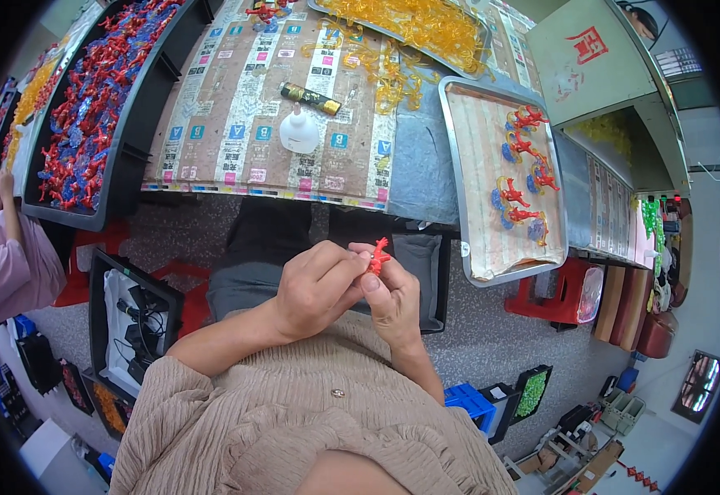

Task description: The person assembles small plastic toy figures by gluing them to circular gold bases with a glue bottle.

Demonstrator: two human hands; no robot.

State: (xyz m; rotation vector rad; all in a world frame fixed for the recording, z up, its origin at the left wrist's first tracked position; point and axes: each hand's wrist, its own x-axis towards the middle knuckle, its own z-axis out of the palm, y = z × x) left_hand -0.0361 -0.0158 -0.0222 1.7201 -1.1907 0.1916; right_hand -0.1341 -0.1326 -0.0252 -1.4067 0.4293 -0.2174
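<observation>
In front of my chest, both hands meet around a small red plastic figurine [380,253]. My right hand [399,307] grips it between thumb and fingers. My left hand [317,285] is closed in a pinch against the figurine's side; whatever lies between its fingertips is hidden. On the table ahead stands a white squeeze bottle [299,132], with a black and gold tube [310,97] lying just beyond it. A metal tray [480,177] to the right bears several red figurines on blue bases with yellow translucent parts.
A black bin [148,107] heaped with red and blue pieces stands at the left. Yellow translucent parts [414,29] fill another tray at the back. Nearby are a red stool [521,301], an open black case [133,313] with cables, and a co-worker's pink sleeve [22,264].
</observation>
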